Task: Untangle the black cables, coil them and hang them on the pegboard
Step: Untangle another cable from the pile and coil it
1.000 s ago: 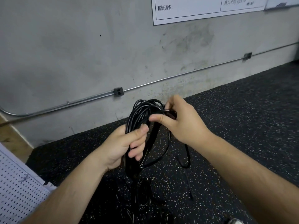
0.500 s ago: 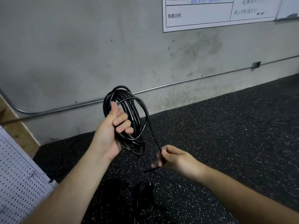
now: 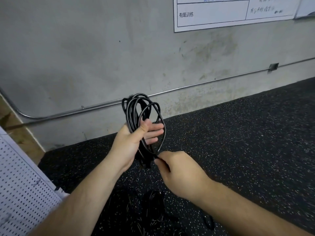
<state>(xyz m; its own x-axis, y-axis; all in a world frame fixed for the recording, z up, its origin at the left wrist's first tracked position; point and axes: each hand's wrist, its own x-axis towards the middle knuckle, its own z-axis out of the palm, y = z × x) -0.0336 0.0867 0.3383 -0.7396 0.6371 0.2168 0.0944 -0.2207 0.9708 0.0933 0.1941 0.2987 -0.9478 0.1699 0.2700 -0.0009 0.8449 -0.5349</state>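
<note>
A coil of black cable (image 3: 136,109) stands upright in front of me, its loops rising above my left hand (image 3: 134,142). That hand holds the coil with the thumb over the strands and the fingers stretched out behind them. Just below, my right hand (image 3: 179,172) pinches the cable's loose end between thumb and fingers at the coil's lower edge. More black cable (image 3: 150,210) lies in a dark tangle on the floor beneath my arms. The white pegboard (image 3: 20,188) shows at the lower left.
A grey concrete wall (image 3: 85,57) with a metal conduit (image 3: 204,83) running along it is right ahead. A white printed chart (image 3: 221,12) hangs at the upper right. Black speckled rubber flooring (image 3: 247,133) spreads out to the right.
My right hand has come up from lower down to the bottom of the coil, bringing the loose end with it. My left hand's fingers have straightened, and the coil has shifted right.
</note>
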